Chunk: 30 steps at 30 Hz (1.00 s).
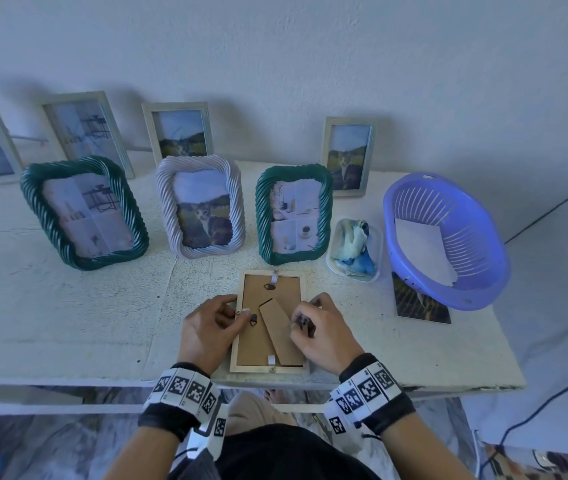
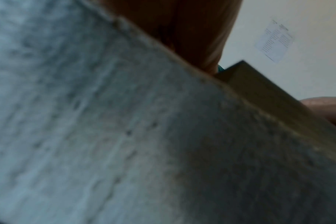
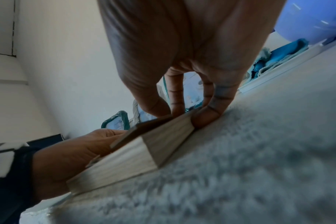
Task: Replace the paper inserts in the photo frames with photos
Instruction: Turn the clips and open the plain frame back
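A frame [image 1: 270, 320] lies face down on the worktop [image 1: 67, 306], close to the near edge, with its brown back [image 1: 253, 344] up. Its long side runs from 12 to 6 o'clock. The left hand [image 1: 206, 327] is at the frame's 9 o'clock side, fingers curled at a small clip [image 1: 253, 319] there. The right hand [image 1: 322, 327] is at the 3 o'clock side, fingers curled and pinching a dark clip [image 1: 305, 323] on that edge; in the right wrist view one fingertip [image 3: 205, 119] presses low on the frame's side where it meets the worktop. So both hands hold on, one on each long side, and both are just as near. A stand flap [image 1: 280, 332] lies flat on the back between them. I think the clips need to turn away so the back can lift straight up. There is little room at 6 o'clock, where the worktop ends. At 12 o'clock three frames stand near. A photo [image 1: 421, 303] waits at 3 o'clock, partly under the basket [image 1: 476, 271], well within reach of the right hand.
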Motion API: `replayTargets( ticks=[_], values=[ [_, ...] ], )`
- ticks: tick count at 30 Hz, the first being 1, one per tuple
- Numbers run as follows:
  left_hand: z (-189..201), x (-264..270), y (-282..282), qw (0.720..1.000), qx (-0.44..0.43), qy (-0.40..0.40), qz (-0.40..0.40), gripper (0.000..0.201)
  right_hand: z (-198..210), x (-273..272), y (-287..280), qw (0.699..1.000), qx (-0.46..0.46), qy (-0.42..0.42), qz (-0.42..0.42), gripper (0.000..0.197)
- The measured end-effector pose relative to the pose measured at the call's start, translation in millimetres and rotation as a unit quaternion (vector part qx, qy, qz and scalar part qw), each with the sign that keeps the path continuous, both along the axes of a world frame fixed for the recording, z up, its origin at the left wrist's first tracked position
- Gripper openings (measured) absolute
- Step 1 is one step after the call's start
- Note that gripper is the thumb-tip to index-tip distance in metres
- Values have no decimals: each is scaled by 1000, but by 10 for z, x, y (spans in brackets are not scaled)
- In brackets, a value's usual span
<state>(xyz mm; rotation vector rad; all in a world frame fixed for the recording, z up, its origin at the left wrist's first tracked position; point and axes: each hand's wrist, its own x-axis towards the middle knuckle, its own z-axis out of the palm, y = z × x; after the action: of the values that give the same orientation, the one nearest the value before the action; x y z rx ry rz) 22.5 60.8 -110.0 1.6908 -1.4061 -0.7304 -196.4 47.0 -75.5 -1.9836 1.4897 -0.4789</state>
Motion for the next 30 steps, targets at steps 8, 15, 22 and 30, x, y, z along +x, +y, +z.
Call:
replayTargets(
  ticks=[8,15,22,30],
  values=[
    [62,-143,-33,989,-7,-146,34,18,10,-2,-68,999,13,38,15,17],
    [55,-213,-53,986,20,-154,56,13,74,-13,-49,999,33,32,1,22],
    [23,-205,-11,988,1,-142,56,10,125,89,-73,996,55,73,3,33],
    [53,-215,41,989,1,-136,51,11,165,-132,-134,994,78,53,62,34]
  ],
)
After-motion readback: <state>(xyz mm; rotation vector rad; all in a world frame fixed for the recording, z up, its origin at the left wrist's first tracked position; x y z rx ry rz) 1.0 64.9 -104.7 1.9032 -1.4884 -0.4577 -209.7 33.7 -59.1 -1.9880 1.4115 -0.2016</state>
